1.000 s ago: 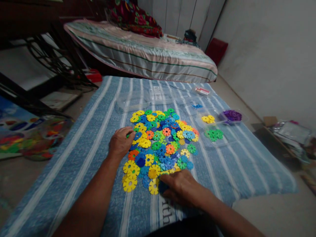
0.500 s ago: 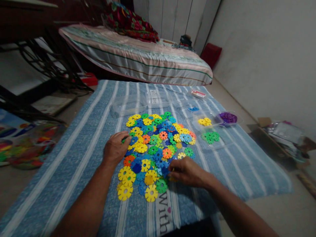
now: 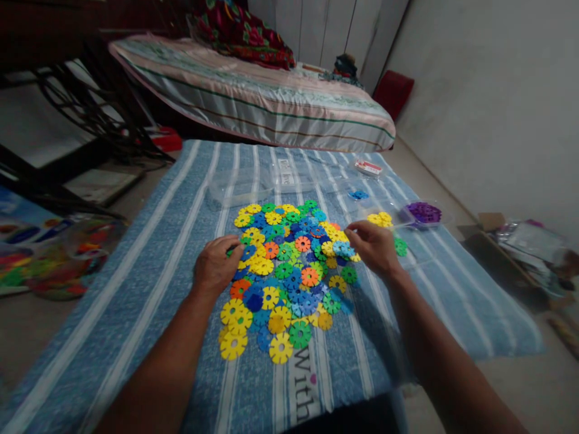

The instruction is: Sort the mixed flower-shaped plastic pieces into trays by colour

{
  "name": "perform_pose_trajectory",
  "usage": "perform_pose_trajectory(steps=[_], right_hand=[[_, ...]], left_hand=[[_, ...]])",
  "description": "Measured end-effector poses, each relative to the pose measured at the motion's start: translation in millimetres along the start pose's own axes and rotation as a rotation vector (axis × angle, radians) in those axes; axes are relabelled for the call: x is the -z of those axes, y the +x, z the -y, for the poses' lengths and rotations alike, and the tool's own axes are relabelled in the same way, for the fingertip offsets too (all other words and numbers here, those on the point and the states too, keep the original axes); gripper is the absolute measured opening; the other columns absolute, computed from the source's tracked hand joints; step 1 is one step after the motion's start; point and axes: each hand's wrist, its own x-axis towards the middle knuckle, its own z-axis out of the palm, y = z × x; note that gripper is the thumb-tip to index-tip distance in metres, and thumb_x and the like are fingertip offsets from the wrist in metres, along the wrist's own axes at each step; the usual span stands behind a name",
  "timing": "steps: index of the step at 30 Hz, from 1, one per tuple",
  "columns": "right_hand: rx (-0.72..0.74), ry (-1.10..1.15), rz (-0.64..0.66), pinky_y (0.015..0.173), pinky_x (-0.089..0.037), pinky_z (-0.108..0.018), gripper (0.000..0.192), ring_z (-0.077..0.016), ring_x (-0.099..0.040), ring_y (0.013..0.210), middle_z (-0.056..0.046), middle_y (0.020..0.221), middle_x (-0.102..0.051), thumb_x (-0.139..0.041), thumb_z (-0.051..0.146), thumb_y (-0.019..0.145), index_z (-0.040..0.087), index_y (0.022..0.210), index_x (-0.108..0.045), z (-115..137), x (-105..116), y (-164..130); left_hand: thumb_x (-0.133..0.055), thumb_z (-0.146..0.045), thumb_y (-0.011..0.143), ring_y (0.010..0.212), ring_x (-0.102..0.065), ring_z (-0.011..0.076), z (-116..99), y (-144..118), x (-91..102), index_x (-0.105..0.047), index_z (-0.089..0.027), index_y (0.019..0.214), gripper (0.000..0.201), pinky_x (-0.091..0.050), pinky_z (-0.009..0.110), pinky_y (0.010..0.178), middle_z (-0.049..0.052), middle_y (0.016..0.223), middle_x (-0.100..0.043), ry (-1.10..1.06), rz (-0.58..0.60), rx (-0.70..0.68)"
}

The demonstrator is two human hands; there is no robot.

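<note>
A blue striped cloth (image 3: 149, 265) is seen from above, spread over the floor, with a loose pile of flat plastic snowflake discs (image 3: 289, 271) lying at its centre in yellow, blue, green and orange. The left hand (image 3: 216, 265) is laid palm down on the nine o'clock edge of the pile, fingers curled over a few discs; whether any disc is actually pinched there cannot be told. The right hand (image 3: 373, 246) is held at the three o'clock edge of the pile, fingers drawn together toward the discs; its grip is hidden by the back of the hand, so what it holds, if anything, cannot be told.

Just beyond the right hand, at about two o'clock, clear shallow trays are set out by colour: yellow discs (image 3: 380, 218), green discs (image 3: 400, 246) partly hidden behind the hand, purple discs (image 3: 424, 212), and a few blue discs (image 3: 359, 194) further off at one o'clock. An empty clear tray (image 3: 237, 188) is placed at eleven o'clock.

The step in hand is judged to be sorting by colour, with most of the pile not yet sorted. For the next move, a single disc would need to be pinched cleanly from the overlapping heap, matched to its tray, and carried the short way across without neighbouring discs being dragged along.

A striped mattress (image 3: 271, 108) is seen at twelve o'clock.
</note>
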Motion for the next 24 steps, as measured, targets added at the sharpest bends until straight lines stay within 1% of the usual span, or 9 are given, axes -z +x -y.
perform_pose_trajectory(steps=[3,5,9,11,13,16,20,24], right_hand=[[-0.025,0.027,0.219,0.050,-0.034,-0.022,0.027,-0.0109,-0.047,0.048,0.004,0.054,-0.053,-0.054,0.041,0.087,0.017,0.083,-0.066,-2,-18,-34],[-0.015,-0.006,0.358,0.052,-0.034,-0.022,0.024,-0.0111,-0.049,0.050,0.003,0.057,-0.056,-0.053,0.038,0.088,0.018,0.086,-0.066,1,-25,-51],[0.052,-0.151,0.625,0.058,-0.035,-0.022,0.015,-0.0131,-0.058,0.063,-0.001,0.073,-0.067,-0.056,0.027,0.089,0.019,0.095,-0.067,17,-28,-71],[0.087,-0.262,0.710,0.061,-0.035,-0.023,0.016,-0.0157,-0.062,0.070,-0.002,0.079,-0.069,-0.059,0.026,0.089,0.019,0.101,-0.066,28,-28,-76],[0.112,-0.366,0.761,0.062,-0.033,-0.024,0.018,-0.0186,-0.065,0.076,-0.003,0.082,-0.071,-0.061,0.029,0.089,0.019,0.103,-0.065,37,-28,-78],[0.139,-0.459,0.798,0.060,-0.029,-0.026,0.019,-0.0207,-0.066,0.081,-0.005,0.088,-0.072,-0.062,0.035,0.090,0.019,0.101,-0.064,44,-30,-80],[0.166,-0.530,0.825,0.058,-0.024,-0.027,0.023,-0.0203,-0.066,0.082,-0.005,0.092,-0.072,-0.065,0.040,0.089,0.019,0.099,-0.063,46,-32,-80],[0.165,-0.550,0.841,0.056,-0.022,-0.028,0.022,-0.0189,-0.066,0.080,-0.005,0.091,-0.072,-0.061,0.041,0.091,0.020,0.098,-0.063,46,-34,-78]], left_hand=[[-0.048,-0.040,0.080,0.107,-0.064,0.0241,-1,-1,-0.3,-0.070,-0.021,0.085,0.029,-0.048,0.035,0.100,0.006,0.107,-0.073,-0.003,0.003,0.009],[-0.048,-0.040,0.080,0.107,-0.064,0.0239,-1,-1,-0.9,-0.070,-0.021,0.085,0.029,-0.047,0.035,0.100,0.006,0.107,-0.073,0.001,0.003,0.011],[-0.048,-0.040,0.081,0.107,-0.064,0.0239,0,-2,-1.9,-0.070,-0.020,0.088,0.031,-0.047,0.036,0.101,0.007,0.111,-0.072,0.007,-0.004,0.008],[-0.047,-0.041,0.082,0.108,-0.064,0.0236,0,-2,-1.7,-0.070,-0.020,0.089,0.032,-0.047,0.035,0.101,0.008,0.111,-0.072,0.005,-0.007,0.006],[-0.047,-0.041,0.081,0.107,-0.064,0.0234,-1,-2,-1.3,-0.070,-0.020,0.088,0.031,-0.047,0.034,0.101,0.007,0.110,-0.072,0.002,-0.007,0.003],[-0.048,-0.040,0.080,0.106,-0.065,0.0232,-2,-2,-0.9,-0.070,-0.020,0.086,0.030,-0.047,0.034,0.100,0.007,0.107,-0.073,0.004,-0.009,-0.006],[-0.047,-0.040,0.081,0.106,-0.065,0.0236,-2,-1,-1.0,-0.070,-0.020,0.087,0.030,-0.047,0.035,0.100,0.007,0.107,-0.073,0.009,-0.006,-0.016],[-0.046,-0.041,0.081,0.107,-0.064,0.0243,-2,0,-0.1,-0.070,-0.020,0.085,0.031,-0.048,0.036,0.100,0.007,0.108,-0.073,0.010,0.004,-0.009]])
